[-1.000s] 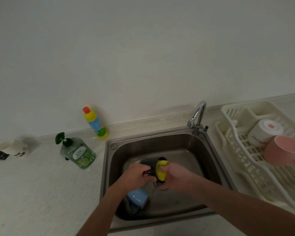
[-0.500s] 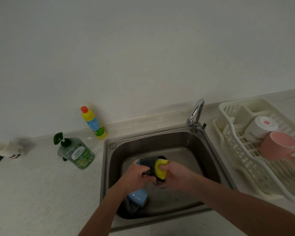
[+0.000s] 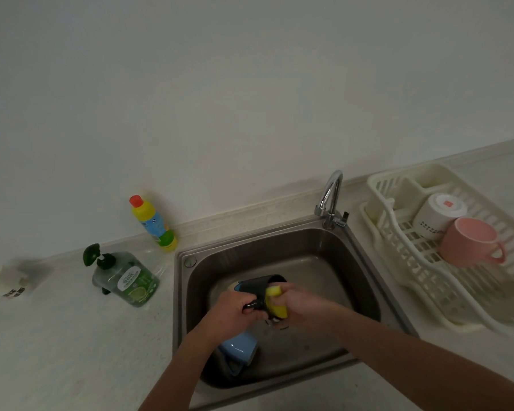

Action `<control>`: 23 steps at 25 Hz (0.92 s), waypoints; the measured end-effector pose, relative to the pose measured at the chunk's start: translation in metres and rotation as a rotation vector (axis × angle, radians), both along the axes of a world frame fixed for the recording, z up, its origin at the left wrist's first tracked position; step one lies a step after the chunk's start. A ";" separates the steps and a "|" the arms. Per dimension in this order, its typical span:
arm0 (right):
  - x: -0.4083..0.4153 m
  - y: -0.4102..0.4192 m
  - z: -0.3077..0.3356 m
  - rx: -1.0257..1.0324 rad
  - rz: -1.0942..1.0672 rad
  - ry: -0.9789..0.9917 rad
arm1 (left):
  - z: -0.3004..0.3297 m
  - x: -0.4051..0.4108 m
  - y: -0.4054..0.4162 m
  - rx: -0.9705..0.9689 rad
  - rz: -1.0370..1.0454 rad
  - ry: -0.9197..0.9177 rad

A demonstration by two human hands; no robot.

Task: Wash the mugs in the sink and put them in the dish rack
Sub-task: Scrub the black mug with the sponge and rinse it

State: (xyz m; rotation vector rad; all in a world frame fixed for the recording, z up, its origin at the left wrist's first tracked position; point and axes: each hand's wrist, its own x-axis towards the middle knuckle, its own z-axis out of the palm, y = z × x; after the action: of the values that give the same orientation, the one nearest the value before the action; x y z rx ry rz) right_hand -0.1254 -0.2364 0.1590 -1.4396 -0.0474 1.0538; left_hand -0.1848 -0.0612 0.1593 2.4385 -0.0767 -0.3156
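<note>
L hand (image 3: 235,311) gripped black mug (image 3: 257,287) by its handle, steadying it over sink (image 3: 365,280); R hand (image 3: 301,305) clenched sponge (image 3: 276,301) vs its wall, prob. to scrub.

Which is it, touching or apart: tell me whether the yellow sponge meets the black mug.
Touching. The head view shows the yellow sponge pressed against the black mug.

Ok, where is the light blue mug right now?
In the head view the light blue mug lies on its side in the steel sink's near-left corner, below the left hand and the dark mug.
</note>
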 end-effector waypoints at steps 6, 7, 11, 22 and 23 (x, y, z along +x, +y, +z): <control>-0.001 -0.027 -0.020 -0.467 0.590 -0.959 | 0.010 0.006 -0.004 0.010 0.013 -0.050; 0.000 -0.025 -0.022 -0.485 0.629 -0.985 | 0.010 0.005 -0.007 0.017 -0.010 -0.041; 0.003 -0.012 -0.013 -0.034 0.115 -0.076 | 0.010 0.002 -0.011 0.011 -0.034 -0.026; 0.005 -0.008 -0.010 -0.217 0.205 -0.377 | 0.004 0.001 -0.010 -0.012 0.020 -0.034; 0.004 -0.008 -0.011 -0.053 0.050 -0.085 | 0.004 0.002 -0.007 -0.017 0.031 -0.046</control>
State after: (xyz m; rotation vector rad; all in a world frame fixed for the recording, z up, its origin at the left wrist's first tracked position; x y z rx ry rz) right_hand -0.1219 -0.2446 0.1480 -1.5378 -0.1180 1.0406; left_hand -0.1832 -0.0684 0.1634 2.4273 -0.0609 -0.2442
